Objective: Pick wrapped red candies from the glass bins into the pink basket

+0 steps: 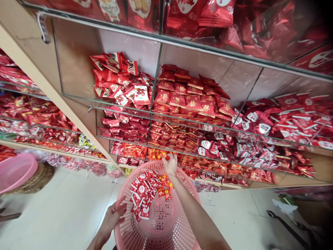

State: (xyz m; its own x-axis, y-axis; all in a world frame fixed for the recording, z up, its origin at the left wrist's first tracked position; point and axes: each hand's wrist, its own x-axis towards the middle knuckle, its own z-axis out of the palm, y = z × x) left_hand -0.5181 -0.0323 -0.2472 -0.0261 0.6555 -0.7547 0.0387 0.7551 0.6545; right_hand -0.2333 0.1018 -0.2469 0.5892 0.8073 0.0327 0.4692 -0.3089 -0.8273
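A pink perforated plastic basket (191,185) is in front of me below the shelves. My left hand (113,217) grips its left rim, fingers hooked over the edge. Inside lie a pile of red-and-white wrapped sweets (142,194) and a smaller heap of orange-red twist-wrapped candies (165,187). Reaching across the basket, my right hand (170,164) is at the low front shelf with fingers closed. A bit of red wrapper, seemingly a wrapped candy (167,157), shows at its fingertips. Similar orange candies (154,153) lie in the shelf compartment beside that hand.
Glass-fronted shelves hold red packets (192,97) in divided compartments. A glass shelf edge (182,38) runs across above. To the left are a wooden upright (59,100) and a pink basin (19,170) on a woven basket (39,178). Black metal legs (286,225) stand at lower right.
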